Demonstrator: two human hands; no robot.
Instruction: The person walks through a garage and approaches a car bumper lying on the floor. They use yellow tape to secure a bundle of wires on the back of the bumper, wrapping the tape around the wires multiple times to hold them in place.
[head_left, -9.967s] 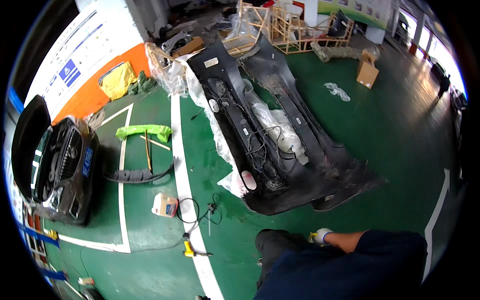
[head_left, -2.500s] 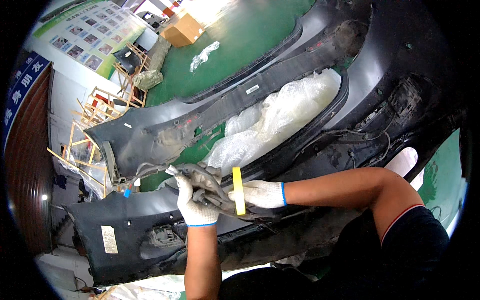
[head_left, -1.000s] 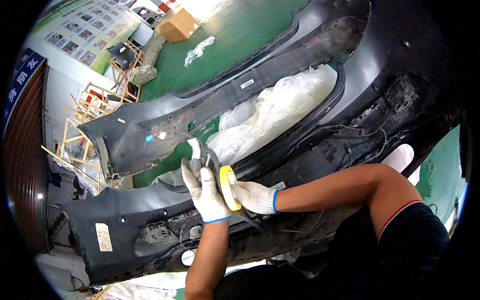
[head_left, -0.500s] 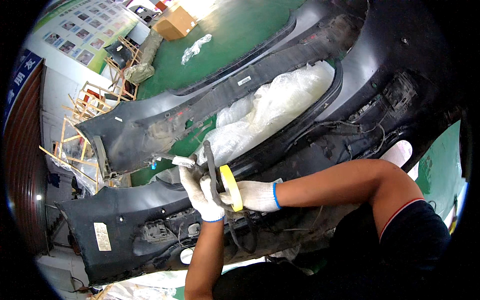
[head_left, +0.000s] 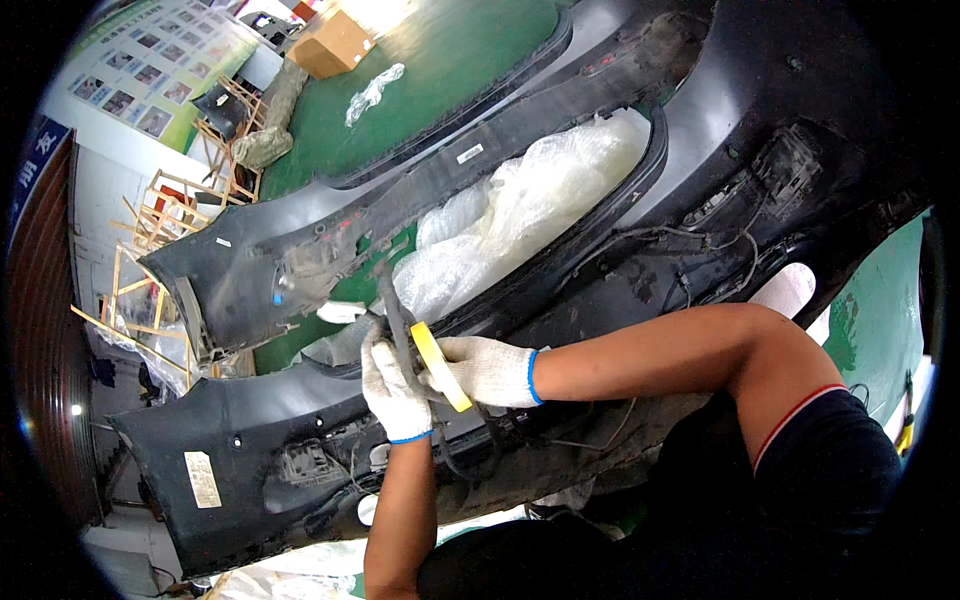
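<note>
Both my hands wear white knit gloves with blue cuffs and meet above the near black car bumper (head_left: 590,345). My left hand (head_left: 393,392) is closed around a dark wrapped wire bundle (head_left: 396,320), which rises up past the fingers. From the right, my right hand (head_left: 490,368) grips a yellow roll of tape (head_left: 441,366), held on edge against the bundle; its fingertips are partly hidden behind the roll. A small white piece (head_left: 341,312) shows just beyond my left fingertips. Whether it hangs from the bundle, I cannot tell.
Another black bumper (head_left: 270,245) lies beyond, with clear bubble wrap (head_left: 550,190) between the two. Thin wires (head_left: 650,235) run along the near bumper. Wooden frames (head_left: 160,260) stand at the left, and a cardboard box (head_left: 332,42) sits on the green floor far off.
The view has shifted slightly. My left fingers, stretched up beside the white piece before, are now curled round the bundle, and the white piece sits apart from them. The tape roll leans more.
</note>
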